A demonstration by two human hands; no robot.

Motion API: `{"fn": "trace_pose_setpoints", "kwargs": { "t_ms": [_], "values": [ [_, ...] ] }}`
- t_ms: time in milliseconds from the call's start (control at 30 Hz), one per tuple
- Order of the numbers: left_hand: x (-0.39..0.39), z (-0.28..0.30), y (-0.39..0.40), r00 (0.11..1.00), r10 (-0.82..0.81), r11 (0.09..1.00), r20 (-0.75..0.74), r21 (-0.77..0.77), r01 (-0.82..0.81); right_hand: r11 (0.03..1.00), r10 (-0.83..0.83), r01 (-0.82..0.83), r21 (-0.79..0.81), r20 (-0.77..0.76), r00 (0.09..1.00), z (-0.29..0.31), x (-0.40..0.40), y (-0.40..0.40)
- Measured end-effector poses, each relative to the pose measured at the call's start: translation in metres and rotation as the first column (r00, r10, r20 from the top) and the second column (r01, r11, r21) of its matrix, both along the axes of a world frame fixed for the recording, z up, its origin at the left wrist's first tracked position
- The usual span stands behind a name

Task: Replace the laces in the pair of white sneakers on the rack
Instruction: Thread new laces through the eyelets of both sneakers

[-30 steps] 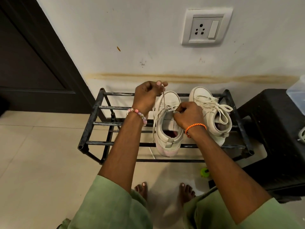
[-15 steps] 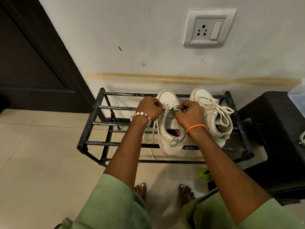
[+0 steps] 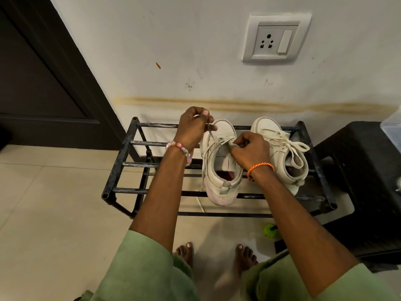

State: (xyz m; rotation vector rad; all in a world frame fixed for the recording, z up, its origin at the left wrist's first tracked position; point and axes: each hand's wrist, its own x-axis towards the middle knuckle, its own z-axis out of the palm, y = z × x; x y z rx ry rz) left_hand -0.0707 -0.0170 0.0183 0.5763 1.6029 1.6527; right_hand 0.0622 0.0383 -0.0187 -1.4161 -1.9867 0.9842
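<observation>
In the head view, the left hand pinches the lace and holds it above the left sneaker, which stands on the rack. The right hand grips the upper edge of this sneaker, just beside the eyelets. To the right of the right hand stands the second sneaker, laced and tied. I think a hard pull can tip the sneaker off the bars, because its heel hangs over the front bar.

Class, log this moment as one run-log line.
left hand: pinches lace | right hand: grips left sneaker | right sneaker: still tied | rack: holds both
</observation>
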Motion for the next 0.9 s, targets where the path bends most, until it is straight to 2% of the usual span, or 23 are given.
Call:
{"fn": "trace_pose_setpoints", "kwargs": {
  "t_ms": [67,133,200,267,500,767,900],
  "values": [
    [0.0,-0.006,-0.001,0.955,-0.058,0.98,-0.291,-0.198,-0.001,0.999,-0.021,0.021,-0.031,0.0,1.0,-0.002,0.0,-0.001],
    [0.003,-0.018,-0.005,0.83,-0.276,0.913,-0.484,-0.403,0.068,0.997,-0.04,0.042,-0.061,0.039,0.998,-0.004,0.001,-0.002],
    [0.006,-0.026,-0.006,0.71,-0.42,0.853,-0.565,-0.512,0.097,0.995,-0.053,0.058,-0.077,0.066,0.996,-0.005,0.001,-0.001],
    [0.006,-0.025,-0.006,0.662,-0.425,0.85,-0.618,-0.524,0.056,0.995,-0.057,0.063,-0.083,0.068,0.996,-0.005,0.001,-0.001],
    [0.009,-0.022,-0.005,0.58,-0.47,0.792,-0.665,-0.607,-0.055,0.993,-0.063,0.069,-0.094,0.066,0.996,-0.004,-0.001,-0.002],
    [-0.005,-0.017,-0.008,0.688,-0.424,0.824,-0.588,-0.566,0.024,0.992,-0.076,0.084,-0.096,0.081,0.994,-0.002,-0.002,-0.004],
    [-0.005,-0.018,-0.009,0.661,-0.552,0.726,-0.509,-0.683,0.08,0.992,-0.084,0.091,-0.086,0.086,0.993,-0.001,-0.002,-0.006]
  ]
}}
